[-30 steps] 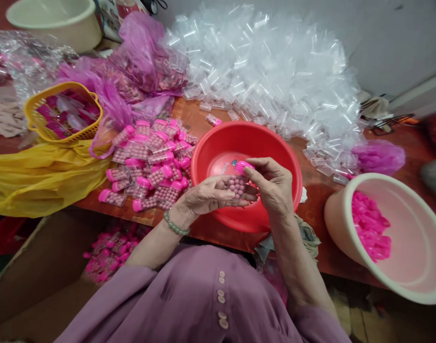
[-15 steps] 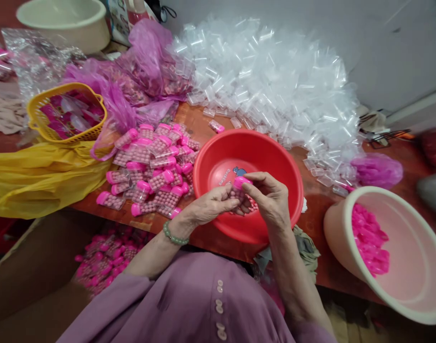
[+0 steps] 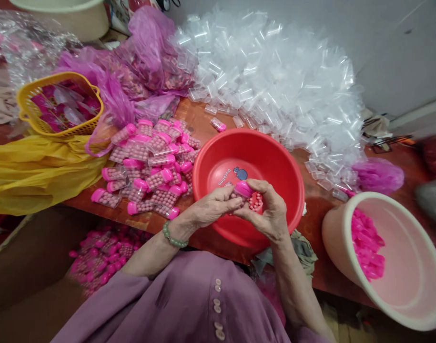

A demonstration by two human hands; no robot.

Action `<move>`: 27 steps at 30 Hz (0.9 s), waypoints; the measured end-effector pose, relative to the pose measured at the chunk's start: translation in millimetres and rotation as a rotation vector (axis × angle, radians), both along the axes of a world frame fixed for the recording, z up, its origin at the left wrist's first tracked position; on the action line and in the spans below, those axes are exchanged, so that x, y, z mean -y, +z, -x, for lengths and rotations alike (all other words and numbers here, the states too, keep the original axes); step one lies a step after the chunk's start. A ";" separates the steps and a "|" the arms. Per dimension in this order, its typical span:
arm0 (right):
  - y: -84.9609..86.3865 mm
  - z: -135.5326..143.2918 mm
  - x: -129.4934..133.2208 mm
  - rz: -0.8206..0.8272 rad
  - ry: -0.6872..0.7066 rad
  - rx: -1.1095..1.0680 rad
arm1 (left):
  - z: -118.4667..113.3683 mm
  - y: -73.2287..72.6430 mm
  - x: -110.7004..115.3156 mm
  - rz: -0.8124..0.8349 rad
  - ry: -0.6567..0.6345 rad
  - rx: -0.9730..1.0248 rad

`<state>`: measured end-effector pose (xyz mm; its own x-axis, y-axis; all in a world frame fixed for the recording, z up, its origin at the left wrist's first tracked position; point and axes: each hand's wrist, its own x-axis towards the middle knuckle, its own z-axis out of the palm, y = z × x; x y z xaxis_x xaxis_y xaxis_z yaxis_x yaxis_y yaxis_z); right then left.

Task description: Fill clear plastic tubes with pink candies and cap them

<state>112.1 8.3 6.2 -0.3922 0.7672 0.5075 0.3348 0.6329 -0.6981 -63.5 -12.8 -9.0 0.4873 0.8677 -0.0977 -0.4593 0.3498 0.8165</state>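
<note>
Both hands meet over the red basin (image 3: 218, 152). My left hand (image 3: 212, 209) grips a small clear tube of pink beads (image 3: 255, 201) from the left. My right hand (image 3: 269, 212) wraps the tube from the right, thumb and fingers on its pink cap (image 3: 243, 188). Most of the tube is hidden between the fingers. A pile of filled pink-capped tubes (image 3: 149, 164) lies on the table just left of the basin.
A heap of empty clear tubes (image 3: 275, 81) fills the back. A cream basin with loose pink caps (image 3: 368, 245) sits at the right. A yellow basket (image 3: 56, 102), yellow bag (image 3: 35, 171) and purple bags (image 3: 139, 62) lie left. More filled tubes lie below the table (image 3: 103, 255).
The right hand has turned and closed further around the tube, pressing on the pink cap. Both hands have sunk slightly lower over the red basin.
</note>
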 end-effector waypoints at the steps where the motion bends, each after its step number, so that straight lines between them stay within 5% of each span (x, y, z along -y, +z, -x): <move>1: -0.7 -0.9 1.4 -0.045 0.011 0.053 | -1.2 1.5 0.2 0.028 0.012 0.019; 8: -5.0 0.9 6.2 -0.288 -0.081 0.244 | -10.2 16.2 1.3 0.148 0.004 0.156; 15: 11.7 0.5 1.2 -0.506 -0.142 0.284 | -12.9 18.5 -1.8 0.106 -0.070 0.193; 21: 19.8 -1.9 0.4 -0.528 -0.147 0.344 | -14.8 19.0 -5.0 0.099 -0.119 0.227; 27: 15.0 -4.4 -4.6 -0.375 -0.126 0.343 | -14.6 20.0 -14.5 0.145 -0.120 0.201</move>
